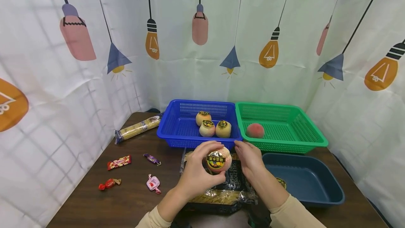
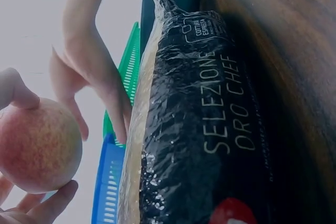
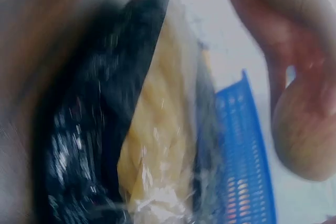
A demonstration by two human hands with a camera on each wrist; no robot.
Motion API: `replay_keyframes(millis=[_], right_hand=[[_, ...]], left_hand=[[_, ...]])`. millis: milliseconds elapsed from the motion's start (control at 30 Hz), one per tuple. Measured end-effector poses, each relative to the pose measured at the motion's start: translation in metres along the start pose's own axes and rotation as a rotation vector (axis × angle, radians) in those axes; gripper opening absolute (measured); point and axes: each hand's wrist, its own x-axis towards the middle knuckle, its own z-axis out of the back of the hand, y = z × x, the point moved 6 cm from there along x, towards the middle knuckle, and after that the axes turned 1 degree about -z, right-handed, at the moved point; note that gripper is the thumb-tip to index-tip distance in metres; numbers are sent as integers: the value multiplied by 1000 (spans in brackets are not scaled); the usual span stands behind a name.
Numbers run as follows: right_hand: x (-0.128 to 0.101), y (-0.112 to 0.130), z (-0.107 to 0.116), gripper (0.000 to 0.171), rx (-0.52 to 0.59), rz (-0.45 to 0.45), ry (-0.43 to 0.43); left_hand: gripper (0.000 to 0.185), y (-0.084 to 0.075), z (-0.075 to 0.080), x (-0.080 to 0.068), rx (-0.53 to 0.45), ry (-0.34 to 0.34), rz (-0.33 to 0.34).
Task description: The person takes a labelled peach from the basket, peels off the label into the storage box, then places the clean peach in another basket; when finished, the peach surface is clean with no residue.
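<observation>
My left hand [image 1: 194, 175] grips a round peach [image 1: 219, 159] between thumb and fingers. A black and gold label wraps the side of the fruit facing the head camera. In the left wrist view the peach [image 2: 41, 148] shows its bare pinkish-yellow skin. My right hand [image 1: 250, 159] is just to the right of it with fingers extended, holding nothing. Below both hands lies a black and clear bag of pasta [image 1: 235, 177], lettered "SELEZIONE ORO CHEF". Three labelled peaches [image 1: 207, 128] sit in the blue basket [image 1: 180, 137] behind.
The green basket [image 1: 303, 143] holds an unlabelled pink peach [image 1: 255, 130]. A dark blue tub [image 1: 340, 194] stands in front, with a labelled item [image 1: 281, 183] partly behind my right forearm. To the left lie a long spaghetti pack [image 1: 138, 128] and several wrapped candies [image 1: 119, 163].
</observation>
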Motion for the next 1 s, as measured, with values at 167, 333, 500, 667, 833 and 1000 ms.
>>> replay_keyframes(millis=[167,333,500,667,833,1000], right_hand=[[-29,5,11,73,9,-15,75],[-60,20,15,52,-209,160,118],[-88,41,0,32,-634,628,310],[-104,47,-15,48,-950,936,459],[-102,39,-21,48,-1085,946,541],[-101,35,-19,48,-1065,967,538]], left_hand=[[83,-1,-2,-1,42,0,-7],[94,2,-2,-2,68,1,33],[107,1,-3,-2,30,24,3],[120,0,-3,-3,51,38,-36],[125,3,-5,-7,71,85,2],[114,6,-7,-9,88,107,17]])
